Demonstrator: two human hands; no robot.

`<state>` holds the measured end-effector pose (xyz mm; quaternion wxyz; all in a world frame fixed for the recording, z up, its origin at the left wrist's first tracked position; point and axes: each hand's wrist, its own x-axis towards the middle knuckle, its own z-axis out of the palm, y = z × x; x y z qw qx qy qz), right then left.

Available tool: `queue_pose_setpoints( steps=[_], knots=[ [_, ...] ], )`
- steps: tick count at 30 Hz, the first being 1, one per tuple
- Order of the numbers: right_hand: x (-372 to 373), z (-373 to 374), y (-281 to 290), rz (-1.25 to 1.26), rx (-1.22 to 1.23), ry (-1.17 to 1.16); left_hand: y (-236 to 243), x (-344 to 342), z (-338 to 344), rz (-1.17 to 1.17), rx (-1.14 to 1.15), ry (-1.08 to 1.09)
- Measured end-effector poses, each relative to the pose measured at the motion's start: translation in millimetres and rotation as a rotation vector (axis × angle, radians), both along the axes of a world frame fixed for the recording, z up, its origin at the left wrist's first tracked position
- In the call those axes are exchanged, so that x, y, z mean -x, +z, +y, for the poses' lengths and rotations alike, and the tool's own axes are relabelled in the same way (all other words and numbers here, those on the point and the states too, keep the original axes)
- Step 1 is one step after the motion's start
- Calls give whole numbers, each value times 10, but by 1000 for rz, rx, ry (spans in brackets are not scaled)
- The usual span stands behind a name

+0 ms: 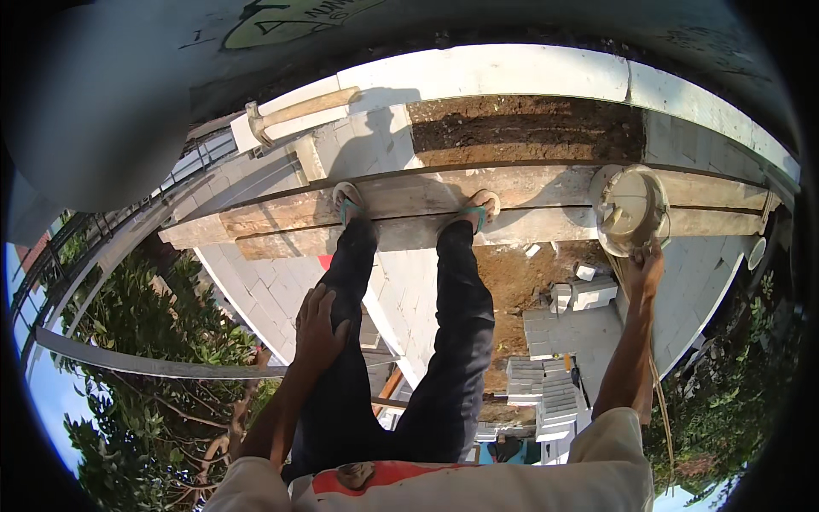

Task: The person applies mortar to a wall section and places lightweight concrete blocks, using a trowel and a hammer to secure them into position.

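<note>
My left hand (319,331) lies on my left leg near the knee, its fingers stretched out and holding nothing. At the right, my right hand (644,264) is closed at the near rim of a bucket (606,229). The bucket stands on the wooden planks (537,225) and holds wet grey mortar (633,189). A small tool with a pale handle (616,215) sits in the mortar; its lower end is hidden. My feet, in sandals (485,205), are on the same planks, left of the bucket.
A wooden-handled hammer (311,108) lies on the white block wall (512,72) ahead. Far below the planks are bare soil (503,299) and stacked pale blocks (554,392). A metal bar (153,363) crosses at the left, by leafy branches. A small pale container (757,253) is at the planks' right end.
</note>
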<state>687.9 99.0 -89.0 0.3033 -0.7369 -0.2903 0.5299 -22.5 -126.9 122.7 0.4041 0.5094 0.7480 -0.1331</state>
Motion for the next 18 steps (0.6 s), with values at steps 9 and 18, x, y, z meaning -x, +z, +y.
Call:
queue_pose_setpoints(
  steps=[9,18],
  knots=[
    [937,-658,703,-474,-124,590,590,314,-578,60,120,321],
    [3966,-994,2043,99,302,-2,704,652,-1197,-28,331,516]
  ],
)
